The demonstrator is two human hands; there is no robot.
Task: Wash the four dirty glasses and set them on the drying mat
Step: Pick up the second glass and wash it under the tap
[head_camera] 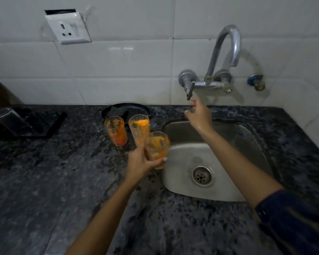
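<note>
Head view: your left hand [140,161] grips a smeared glass [157,148] at the sink [228,192] edge; your right hand [199,115], fingers loosely spread, reaches just below the tap lever [190,91].

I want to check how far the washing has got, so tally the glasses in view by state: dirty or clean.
Dirty glasses with orange residue: 3, one gripped by the left hand at the sink edge, two standing on the counter
Clean glasses: 1, lying on the black drying mat
Total: 4
</note>
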